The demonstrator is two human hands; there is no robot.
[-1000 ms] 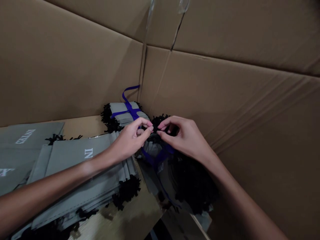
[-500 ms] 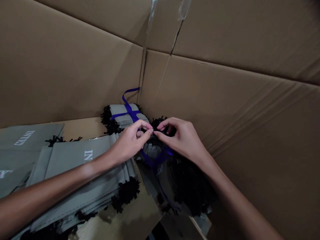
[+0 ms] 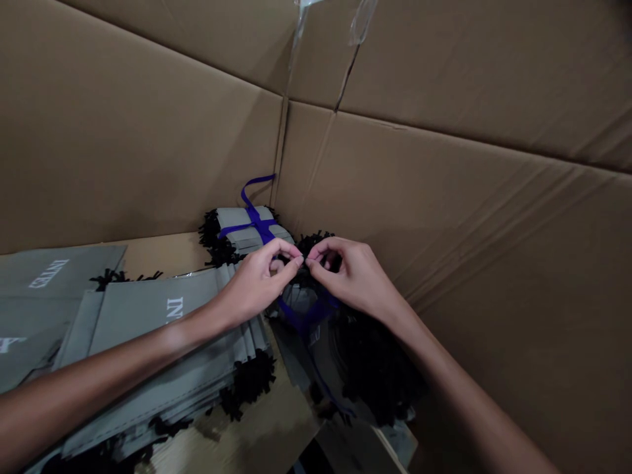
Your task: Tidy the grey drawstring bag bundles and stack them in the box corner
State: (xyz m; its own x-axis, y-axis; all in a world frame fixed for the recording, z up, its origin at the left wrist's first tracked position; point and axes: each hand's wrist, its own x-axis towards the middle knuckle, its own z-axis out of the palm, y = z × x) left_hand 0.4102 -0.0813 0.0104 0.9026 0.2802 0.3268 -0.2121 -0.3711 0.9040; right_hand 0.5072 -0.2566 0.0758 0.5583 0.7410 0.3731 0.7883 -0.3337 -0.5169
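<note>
My left hand point(image 3: 264, 271) and my right hand point(image 3: 354, 273) meet fingertip to fingertip, each in a pinch. Whatever sits between the fingertips is too small and dark to make out. Black cord ends point(image 3: 316, 240) show just behind the fingers. Beneath the hands lies a grey bundle point(image 3: 302, 299) with purple ribbon point(image 3: 301, 319) around it, partly hidden by my fingers. A second bundle of folded grey pouches point(image 3: 237, 217) stands behind my left hand, crossed by a knotted purple ribbon point(image 3: 259, 224). My left forearm passes over a stack of grey pouches point(image 3: 143, 299) with white lettering and black cord ends.
Cardboard walls point(image 3: 444, 197) meet in a corner behind the bundles and rise close to my right arm. More grey pouches point(image 3: 29, 276) lie at the far left. A dark heap of black cords point(image 3: 380, 368) sits under my right forearm.
My right hand has shifted slightly, its fingertips still meeting those of my left hand. The left hand and the bundles look almost unmoved.
</note>
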